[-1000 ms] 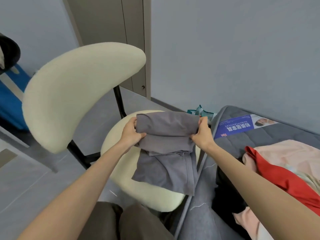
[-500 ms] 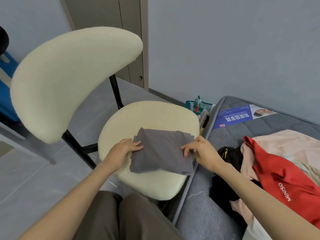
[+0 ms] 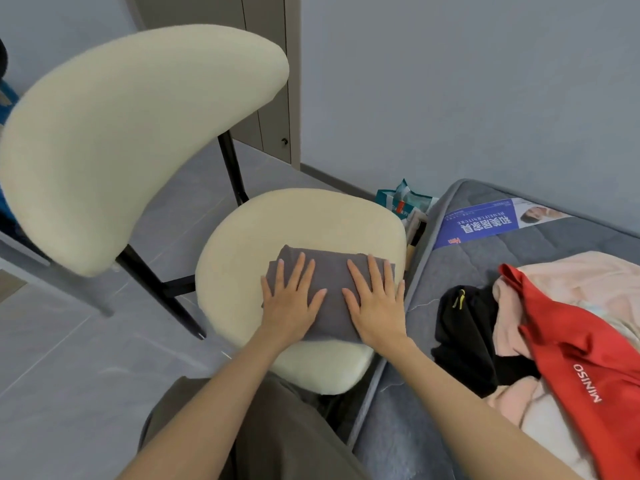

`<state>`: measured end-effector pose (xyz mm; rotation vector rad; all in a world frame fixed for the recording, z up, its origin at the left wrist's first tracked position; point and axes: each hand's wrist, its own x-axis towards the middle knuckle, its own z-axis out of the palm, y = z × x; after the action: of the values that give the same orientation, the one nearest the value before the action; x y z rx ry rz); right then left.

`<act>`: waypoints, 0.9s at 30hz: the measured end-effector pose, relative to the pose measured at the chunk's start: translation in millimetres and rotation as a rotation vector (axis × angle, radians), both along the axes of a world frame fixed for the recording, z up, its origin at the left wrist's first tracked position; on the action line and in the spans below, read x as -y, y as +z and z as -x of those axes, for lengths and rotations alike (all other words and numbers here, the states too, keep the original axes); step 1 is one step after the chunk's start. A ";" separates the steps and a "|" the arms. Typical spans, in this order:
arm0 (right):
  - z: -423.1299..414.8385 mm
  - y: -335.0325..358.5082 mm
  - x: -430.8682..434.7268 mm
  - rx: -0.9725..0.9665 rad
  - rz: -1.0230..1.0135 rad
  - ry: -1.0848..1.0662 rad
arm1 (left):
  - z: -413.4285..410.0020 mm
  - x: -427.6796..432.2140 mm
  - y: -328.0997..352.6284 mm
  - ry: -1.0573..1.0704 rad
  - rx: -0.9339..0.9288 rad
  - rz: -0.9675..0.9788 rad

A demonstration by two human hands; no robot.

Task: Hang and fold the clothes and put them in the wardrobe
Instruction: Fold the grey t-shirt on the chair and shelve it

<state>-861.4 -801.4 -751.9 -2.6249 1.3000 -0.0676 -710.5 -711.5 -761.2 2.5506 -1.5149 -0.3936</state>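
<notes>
A folded grey garment (image 3: 334,271) lies on the seat of a cream chair (image 3: 304,220) in front of me. My left hand (image 3: 291,299) presses flat on its left half with fingers spread. My right hand (image 3: 375,303) presses flat on its right half the same way. To the right, a heap of clothes lies on a grey mattress (image 3: 540,251): a red top (image 3: 581,355) with white lettering, pink garments (image 3: 588,275) and a black item (image 3: 467,330).
The chair's big cream backrest (image 3: 121,133) stands at the left on black legs. A grey wardrobe door (image 3: 263,98) is behind it by the wall. A teal packet (image 3: 403,202) sits on the floor beside the mattress; a blue leaflet (image 3: 485,223) lies on the mattress.
The grey garment was held up and folded, then laid on the chair seat. Both hands let go of its edges and now lie flat on top of it.
</notes>
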 end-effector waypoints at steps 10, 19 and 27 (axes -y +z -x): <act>-5.2 -22.2 -1.4 0.394 -0.234 -0.351 | -9.2 -1.0 -17.4 0.228 -0.196 0.217; -15.3 -13.1 -8.9 0.508 -0.180 -0.484 | -15.5 -2.1 5.9 0.540 -0.636 0.375; 4.2 4.3 -8.2 0.562 -0.467 -0.397 | -8.6 -25.2 15.4 0.614 -0.736 0.368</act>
<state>-865.6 -793.2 -747.6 -1.7583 1.3862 -0.4629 -702.0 -686.3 -745.8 2.0687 -0.4666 -0.7557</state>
